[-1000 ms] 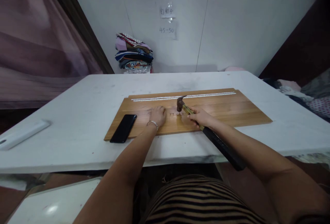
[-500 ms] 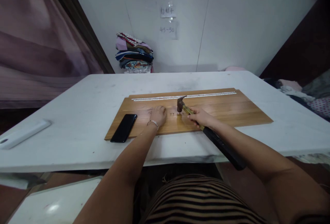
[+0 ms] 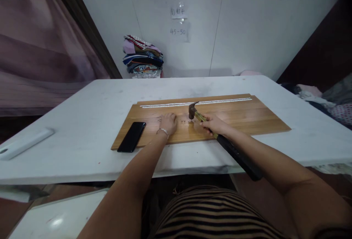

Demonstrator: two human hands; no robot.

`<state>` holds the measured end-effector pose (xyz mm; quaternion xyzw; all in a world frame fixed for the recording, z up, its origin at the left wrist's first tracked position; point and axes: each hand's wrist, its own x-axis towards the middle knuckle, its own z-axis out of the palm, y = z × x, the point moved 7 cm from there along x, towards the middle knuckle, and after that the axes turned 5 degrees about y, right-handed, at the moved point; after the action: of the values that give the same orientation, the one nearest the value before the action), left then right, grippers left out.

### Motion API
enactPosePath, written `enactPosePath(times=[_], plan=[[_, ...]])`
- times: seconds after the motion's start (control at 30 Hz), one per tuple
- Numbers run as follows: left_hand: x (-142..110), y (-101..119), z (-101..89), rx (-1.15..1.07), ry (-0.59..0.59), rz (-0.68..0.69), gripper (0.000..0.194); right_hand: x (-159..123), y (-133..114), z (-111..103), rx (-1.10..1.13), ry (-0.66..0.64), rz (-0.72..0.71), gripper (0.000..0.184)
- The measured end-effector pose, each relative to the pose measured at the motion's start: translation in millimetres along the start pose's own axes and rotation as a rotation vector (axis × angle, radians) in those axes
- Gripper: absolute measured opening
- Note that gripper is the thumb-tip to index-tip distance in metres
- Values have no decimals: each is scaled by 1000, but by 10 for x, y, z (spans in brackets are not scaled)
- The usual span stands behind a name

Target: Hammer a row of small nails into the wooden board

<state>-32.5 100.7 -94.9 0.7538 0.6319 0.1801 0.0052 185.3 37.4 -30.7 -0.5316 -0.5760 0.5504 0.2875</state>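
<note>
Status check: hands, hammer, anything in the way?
Right hand gripping hammer, head by nails, contact unclear. Left hand on board. Phone at board's near left corner, clear of hammer.

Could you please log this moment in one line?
left hand: resting on board; right hand: holding hammer; phone: on board

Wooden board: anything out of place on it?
Yes, the black phone: it lies aslant at the near-left corner of the wooden board, its near end past the front edge. Odd spot, with a hammer held over the same board.
</note>
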Motion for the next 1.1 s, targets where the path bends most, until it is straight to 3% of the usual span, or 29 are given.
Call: enactPosePath(times=[0.33,1.1], plan=[[-1,0,0,26,-16,-10,26,0,31,12,30,-4,65,34],[-7,49,-44,53,-23,5,28,-24,-12,-7,3,24,83,30]])
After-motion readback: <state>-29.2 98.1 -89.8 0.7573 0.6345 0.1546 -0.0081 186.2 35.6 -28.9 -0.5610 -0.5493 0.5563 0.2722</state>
